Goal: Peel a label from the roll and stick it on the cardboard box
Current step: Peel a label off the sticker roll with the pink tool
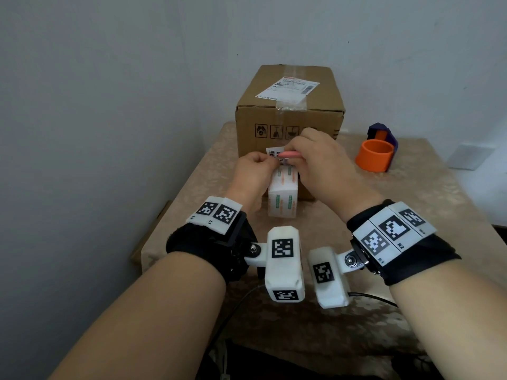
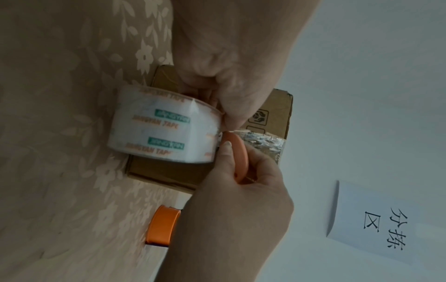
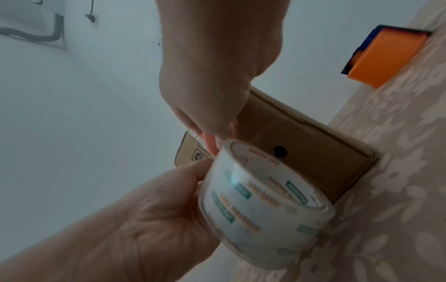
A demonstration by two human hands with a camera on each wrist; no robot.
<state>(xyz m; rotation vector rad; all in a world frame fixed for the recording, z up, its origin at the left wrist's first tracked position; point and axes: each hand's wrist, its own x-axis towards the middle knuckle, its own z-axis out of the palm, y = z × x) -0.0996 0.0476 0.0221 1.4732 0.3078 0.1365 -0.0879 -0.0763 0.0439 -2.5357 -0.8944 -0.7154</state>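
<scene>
A brown cardboard box (image 1: pixel 290 111) stands at the back of the table, with a shipping label (image 1: pixel 290 87) on its top. A roll of clear printed tape (image 1: pixel 282 198) stands on edge in front of it. My left hand (image 1: pixel 270 160) grips the roll at its top, with fingertips (image 2: pixel 229 120) pinching the loose tape end. My right hand (image 1: pixel 290 150) holds a small pink-orange cutter (image 1: pixel 290 154) against that end. The wrist views show the cutter (image 2: pixel 237 152) meeting the roll (image 2: pixel 164 131) beside crinkled tape (image 2: pixel 263 141). A small white printed label (image 1: pixel 274 152) shows behind my fingers.
An orange and purple tape dispenser (image 1: pixel 375 157) sits at the right rear of the floral tablecloth (image 1: pixel 411 201). A paper sign (image 2: pixel 371 223) hangs on the wall to the right. Grey walls close in on the left and behind the box.
</scene>
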